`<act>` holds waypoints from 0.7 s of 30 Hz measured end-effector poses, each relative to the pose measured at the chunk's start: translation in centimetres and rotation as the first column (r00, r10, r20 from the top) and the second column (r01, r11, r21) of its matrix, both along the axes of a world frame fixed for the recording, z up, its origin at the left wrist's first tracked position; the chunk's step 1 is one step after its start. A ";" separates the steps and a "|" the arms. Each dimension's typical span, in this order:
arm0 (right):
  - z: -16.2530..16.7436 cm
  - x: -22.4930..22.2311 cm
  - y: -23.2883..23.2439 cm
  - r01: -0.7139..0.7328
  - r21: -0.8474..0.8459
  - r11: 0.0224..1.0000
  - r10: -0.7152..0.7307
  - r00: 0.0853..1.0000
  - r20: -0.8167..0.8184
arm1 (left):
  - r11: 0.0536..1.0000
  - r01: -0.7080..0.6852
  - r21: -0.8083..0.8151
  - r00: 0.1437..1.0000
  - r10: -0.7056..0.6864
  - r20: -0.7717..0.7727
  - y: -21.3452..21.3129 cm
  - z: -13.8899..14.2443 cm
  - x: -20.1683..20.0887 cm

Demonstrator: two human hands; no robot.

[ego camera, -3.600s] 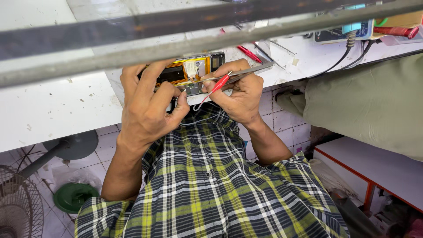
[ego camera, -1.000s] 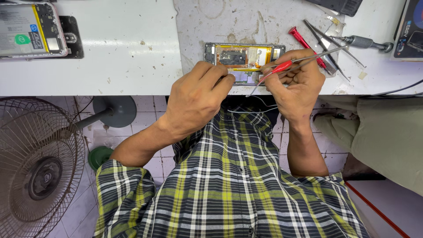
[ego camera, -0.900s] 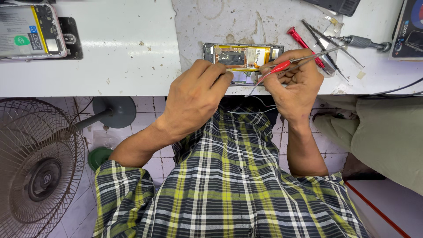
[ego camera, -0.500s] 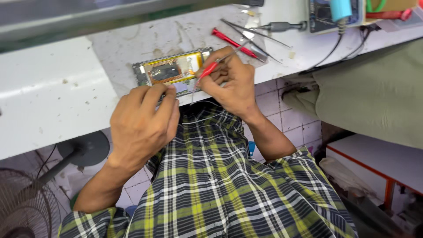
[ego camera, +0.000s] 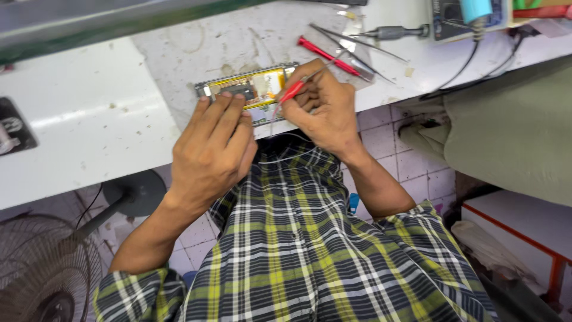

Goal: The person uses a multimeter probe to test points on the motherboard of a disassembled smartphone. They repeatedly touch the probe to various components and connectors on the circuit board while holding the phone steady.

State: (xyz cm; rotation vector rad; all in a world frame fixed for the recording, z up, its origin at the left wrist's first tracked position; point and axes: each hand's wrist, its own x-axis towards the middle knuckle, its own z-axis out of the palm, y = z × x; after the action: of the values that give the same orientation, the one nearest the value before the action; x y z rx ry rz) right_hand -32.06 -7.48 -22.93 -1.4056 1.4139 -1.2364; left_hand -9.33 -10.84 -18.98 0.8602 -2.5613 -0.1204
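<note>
An opened phone (ego camera: 257, 88) with its yellow insides showing lies at the front edge of the white worktop (ego camera: 89, 119). My left hand (ego camera: 211, 152) rests its fingers on the phone's left and near side and holds it down. Gripped in my right hand (ego camera: 325, 107) is a thin red-handled tool (ego camera: 293, 90), whose tip points down at the phone's near edge. Both wrists hang over the table edge above my checked shirt.
A red screwdriver (ego camera: 325, 55), metal tweezers (ego camera: 357, 43) and a grey-handled driver (ego camera: 396, 31) lie behind the phone. A device with a cable (ego camera: 462, 15) sits far right. A floor fan (ego camera: 42, 268) stands below left. Another person's olive clothing (ego camera: 512, 125) is at right.
The view has swung, so the phone and hands sit more left and lower. Both hands stay on the phone; the red tool's tip has dropped toward the phone's near edge.
</note>
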 end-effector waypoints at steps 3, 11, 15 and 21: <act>0.1 -0.1 0.1 -0.018 0.031 0.999 0.014 0.992 0.122 | 1.000 -0.009 0.012 0.999 0.010 -0.038 0.1 -0.7 0.2; -0.4 -0.3 0.5 0.013 0.052 0.999 -0.023 0.980 0.195 | 1.000 -0.002 0.011 0.995 0.004 -0.095 0.4 -1.9 0.4; -0.7 -0.6 0.8 0.023 0.041 0.999 -0.031 0.975 0.221 | 1.000 -0.001 -0.019 0.995 -0.001 -0.101 0.3 -2.3 0.5; -0.3 -0.8 0.8 0.014 0.049 0.999 -0.023 0.982 0.188 | 0.997 -0.016 -0.075 0.995 0.009 -0.102 0.3 -2.6 0.4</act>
State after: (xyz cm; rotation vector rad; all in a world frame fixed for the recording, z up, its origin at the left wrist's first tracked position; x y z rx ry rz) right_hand -32.86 -6.70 -23.22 -1.2120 1.3198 -1.3025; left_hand -8.93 -10.56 -21.54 0.8204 -2.4489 -0.0616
